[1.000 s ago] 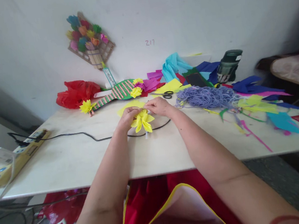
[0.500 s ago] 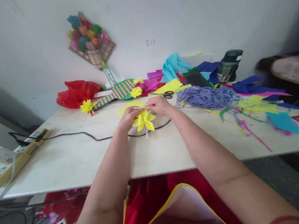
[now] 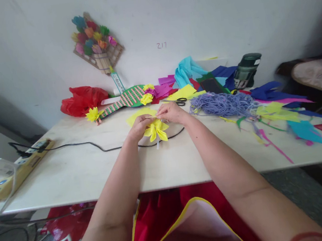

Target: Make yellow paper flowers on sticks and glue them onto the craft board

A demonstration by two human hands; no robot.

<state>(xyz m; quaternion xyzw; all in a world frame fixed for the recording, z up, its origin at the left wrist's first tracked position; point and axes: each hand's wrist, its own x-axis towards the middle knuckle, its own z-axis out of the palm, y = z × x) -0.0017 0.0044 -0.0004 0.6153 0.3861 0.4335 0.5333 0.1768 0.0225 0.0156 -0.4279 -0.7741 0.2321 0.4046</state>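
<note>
A yellow crepe-paper flower (image 3: 157,130) hangs petals-down between my hands over the middle of the table. My left hand (image 3: 140,126) is closed at its upper left, fingers pinching its gathered end. From the other side, my right hand (image 3: 171,113) pinches the same end, and the fingertips of both hands nearly meet. A thin pale strip or stick shows at the fingertips; its kind is too small to make out. Just behind the hands lies a flat yellow paper sheet (image 3: 138,114). A short whitish piece (image 3: 158,145) shows below the petals.
Black-handled scissors (image 3: 181,102) and a purple yarn bundle (image 3: 224,103) lie to the right, with paper scraps (image 3: 306,131) beyond. A green decorated guitar shape (image 3: 128,99) rests at the back. A black cable (image 3: 93,143) runs from the power strip (image 3: 19,170) under the flower.
The flower has shifted very slightly right within my fingers. Both hands keep their pinch, and the things on the table stay where they were.
</note>
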